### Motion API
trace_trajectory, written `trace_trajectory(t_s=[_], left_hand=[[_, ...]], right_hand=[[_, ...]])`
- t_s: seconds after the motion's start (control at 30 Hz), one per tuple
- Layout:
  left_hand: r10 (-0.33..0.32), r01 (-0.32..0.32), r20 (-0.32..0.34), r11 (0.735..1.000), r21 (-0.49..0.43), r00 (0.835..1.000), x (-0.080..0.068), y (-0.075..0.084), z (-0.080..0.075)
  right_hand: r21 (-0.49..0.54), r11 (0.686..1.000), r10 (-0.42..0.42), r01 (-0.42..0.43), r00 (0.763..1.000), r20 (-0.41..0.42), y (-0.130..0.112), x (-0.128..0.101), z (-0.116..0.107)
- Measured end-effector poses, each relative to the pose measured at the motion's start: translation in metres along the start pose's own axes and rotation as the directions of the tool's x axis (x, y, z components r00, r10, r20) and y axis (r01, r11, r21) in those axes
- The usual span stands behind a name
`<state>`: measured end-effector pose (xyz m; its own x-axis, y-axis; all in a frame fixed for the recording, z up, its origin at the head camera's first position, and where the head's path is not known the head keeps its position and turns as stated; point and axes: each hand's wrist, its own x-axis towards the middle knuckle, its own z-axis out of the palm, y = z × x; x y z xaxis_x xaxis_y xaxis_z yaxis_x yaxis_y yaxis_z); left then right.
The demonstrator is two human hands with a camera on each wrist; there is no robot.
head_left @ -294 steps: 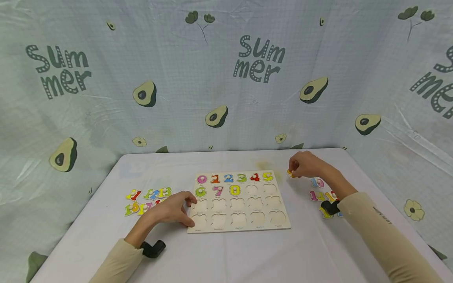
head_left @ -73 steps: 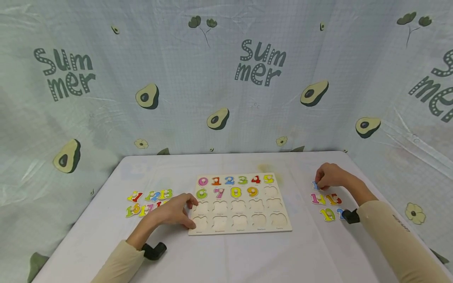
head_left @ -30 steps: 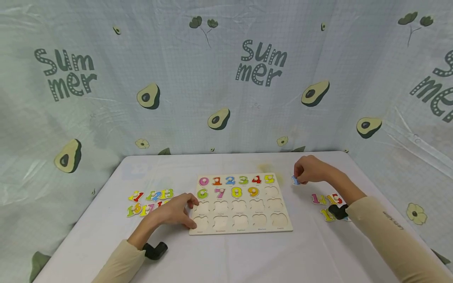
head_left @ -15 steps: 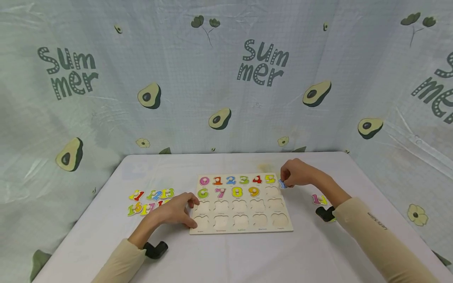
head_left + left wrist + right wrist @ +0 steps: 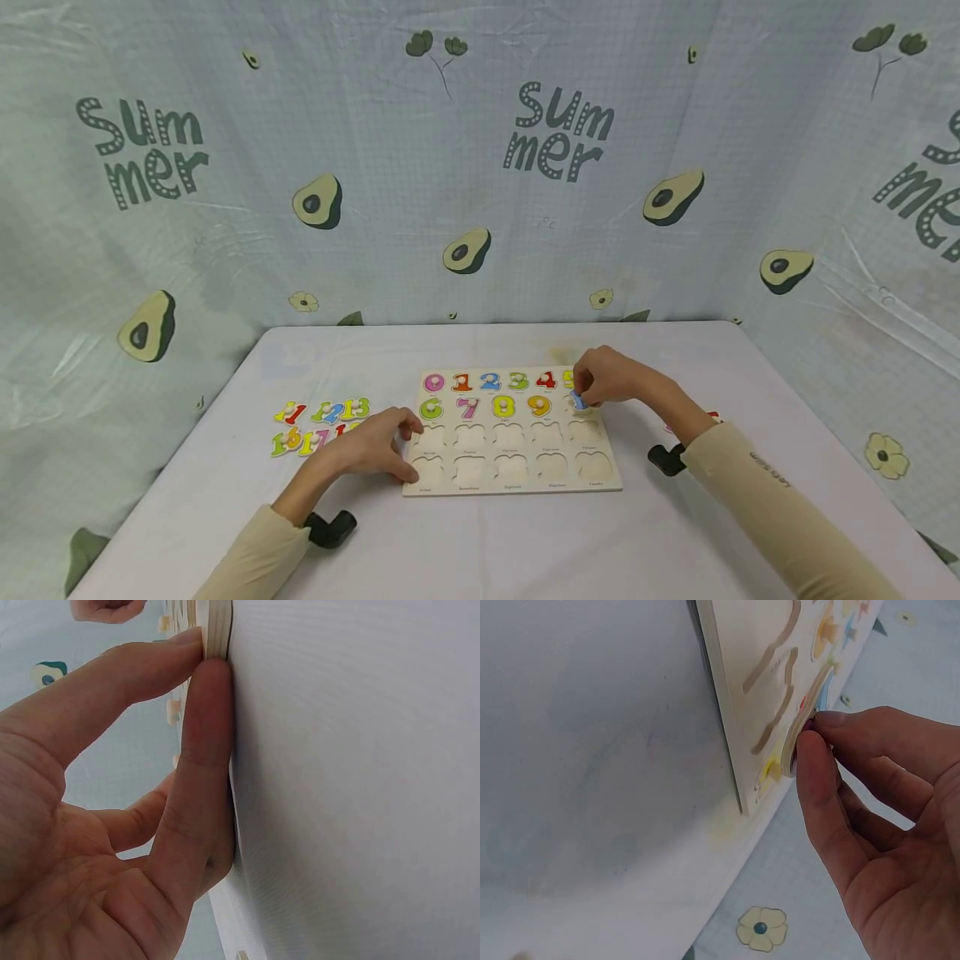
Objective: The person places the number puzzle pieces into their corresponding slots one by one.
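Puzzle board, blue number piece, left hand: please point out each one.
puzzle board (image 5: 517, 487), head view, bare front edge.
blue number piece (image 5: 579, 402), head view, visible blue part.
left hand (image 5: 367, 450), head view, back of hand.

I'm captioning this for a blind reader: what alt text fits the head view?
A person's right hand pinches a blue number piece over an unfilled slot beside the 9 on a wooden number puzzle board, while the left hand steadies the board's left edge. Loose number pieces lie to its left.
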<state>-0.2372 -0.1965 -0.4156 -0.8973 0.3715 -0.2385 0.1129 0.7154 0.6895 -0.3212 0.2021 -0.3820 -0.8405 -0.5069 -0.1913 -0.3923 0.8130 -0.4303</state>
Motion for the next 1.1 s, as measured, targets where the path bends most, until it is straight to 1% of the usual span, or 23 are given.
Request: trace_trajectory(t_s=[0.2,0.43,0.77,1.1], left_hand=[[0.007,-0.007,0.005,1.000,-0.005,1.000,0.000,0.000,0.000],[0.009,-0.009,0.005,1.000,0.003,1.000,0.000,0.000,0.000],[0.010,-0.010,0.004,1.000,0.007,1.000,0.000,0.000,0.000],[0.005,-0.005,-0.001,1.000,0.008,1.000,0.000,-0.002,0.001]], right_hand=[[-0.003,1.000,-0.013,0.013,1.000,0.012,-0.001,0.003,0.006],[0.003,1.000,0.011,-0.011,1.000,0.009,0.001,0.006,0.010],[0.002,1.000,0.012,-0.012,1.000,0.015,0.003,0.008,0.012],[-0.010,1.000,0.012,-0.012,1.000,-0.004,0.003,0.010,0.015]])
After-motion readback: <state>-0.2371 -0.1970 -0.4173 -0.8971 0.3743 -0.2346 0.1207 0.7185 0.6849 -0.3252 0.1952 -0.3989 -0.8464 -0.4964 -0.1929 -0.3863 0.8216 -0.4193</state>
